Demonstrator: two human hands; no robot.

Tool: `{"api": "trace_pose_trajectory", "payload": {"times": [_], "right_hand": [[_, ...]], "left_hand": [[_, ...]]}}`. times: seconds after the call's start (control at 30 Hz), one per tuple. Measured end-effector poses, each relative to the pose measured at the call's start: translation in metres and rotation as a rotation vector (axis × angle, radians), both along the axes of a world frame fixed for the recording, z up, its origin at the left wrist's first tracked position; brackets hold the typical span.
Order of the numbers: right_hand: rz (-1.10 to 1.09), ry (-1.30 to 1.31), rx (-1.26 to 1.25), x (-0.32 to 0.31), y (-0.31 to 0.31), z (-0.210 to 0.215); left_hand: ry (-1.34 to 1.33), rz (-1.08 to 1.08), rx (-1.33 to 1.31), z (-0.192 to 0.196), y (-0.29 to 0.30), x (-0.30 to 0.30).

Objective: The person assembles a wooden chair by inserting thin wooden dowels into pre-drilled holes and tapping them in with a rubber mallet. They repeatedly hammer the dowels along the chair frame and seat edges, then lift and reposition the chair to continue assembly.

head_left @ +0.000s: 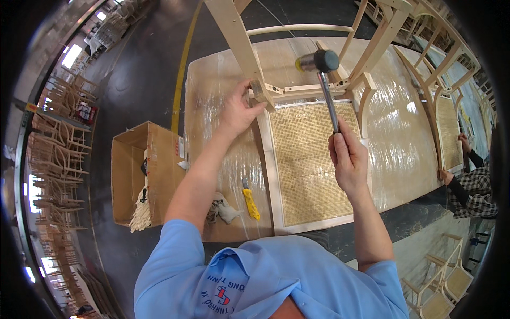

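Note:
A pale wooden chair frame [237, 40] lies with its woven cane panel [313, 165] flat in front of me and its legs rising at the far side. My left hand [240, 110] is closed around the frame's left corner, thumb and fingers on either side of the wood. In my right hand [349, 157] is the handle of a mallet [328, 98], fingers wrapped round it. The mallet's head, black at one end and yellowish at the other, is over the far rail with its bolt holes; whether it touches the wood I cannot tell.
Plastic-wrapped cardboard [398, 159] covers the table. A yellow-handled knife [251, 203] and a grey cloth [226, 209] lie left of the panel. An open cardboard box [164, 175] holding whitish gloves stands farther left. At right, a co-worker's hands [445, 175] touch another chair.

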State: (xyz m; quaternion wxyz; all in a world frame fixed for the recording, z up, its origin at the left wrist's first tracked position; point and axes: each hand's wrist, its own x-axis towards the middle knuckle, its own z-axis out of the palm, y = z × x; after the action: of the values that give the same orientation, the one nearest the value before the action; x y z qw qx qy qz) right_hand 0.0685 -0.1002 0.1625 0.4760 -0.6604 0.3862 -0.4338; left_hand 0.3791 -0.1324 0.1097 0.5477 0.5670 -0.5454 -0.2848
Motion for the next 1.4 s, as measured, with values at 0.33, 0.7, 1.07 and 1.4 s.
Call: {"api": "trace_pose_trajectory", "payload": {"times": [0.33,0.7,1.07,1.4], "right_hand": [[0.085,0.105,-0.004,0.001,0.011,-0.017],[0.118,0.412,-0.285,0.025,0.003,-0.035],[0.154,0.498,-0.314,0.010,0.019,-0.046],[0.164,0.625,-0.308,0.001,0.037,-0.045]], "left_hand": [[-0.474,0.007,0.147,-0.028,0.027,-0.013],[-0.382,-0.020,0.262,-0.037,0.029,-0.012],[-0.481,-0.090,0.348,-0.030,0.047,-0.028],[-0.414,-0.118,0.353,-0.023,0.063,-0.038]]}}
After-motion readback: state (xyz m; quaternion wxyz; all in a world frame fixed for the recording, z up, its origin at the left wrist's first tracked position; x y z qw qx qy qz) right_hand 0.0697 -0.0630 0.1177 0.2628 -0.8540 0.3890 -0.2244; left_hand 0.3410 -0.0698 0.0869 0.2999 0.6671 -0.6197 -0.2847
